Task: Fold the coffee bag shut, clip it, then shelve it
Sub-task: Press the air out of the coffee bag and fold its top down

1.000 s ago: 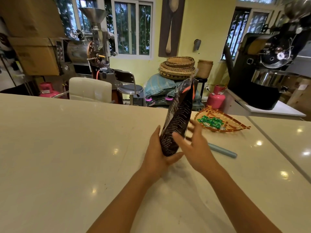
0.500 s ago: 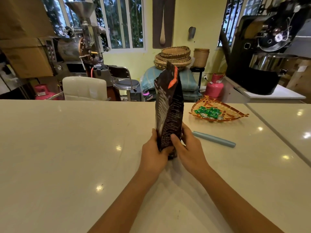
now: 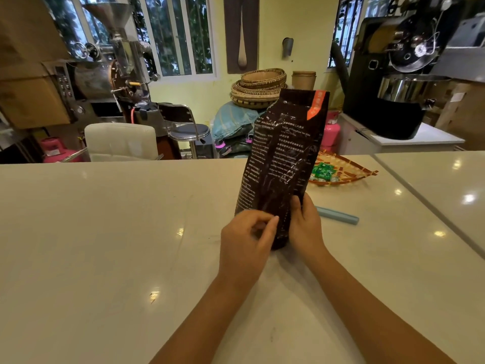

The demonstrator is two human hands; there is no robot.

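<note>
On the pale surface (image 3: 110, 232), a dark coffee bag (image 3: 280, 164) stands upright, leaning slightly to the right, its top unfolded with an orange tab at the upper right corner. The left hand (image 3: 245, 245) has its fingers (image 3: 262, 219) curled and pinched against the bag's lower left edge. The right hand (image 3: 305, 227) grasps the lower right side, thumb pressed on the front panel. Just right of the right hand lies a light blue clip (image 3: 338, 215). Behind the bag sits a woven tray (image 3: 349, 173) holding green packets (image 3: 324, 170).
</note>
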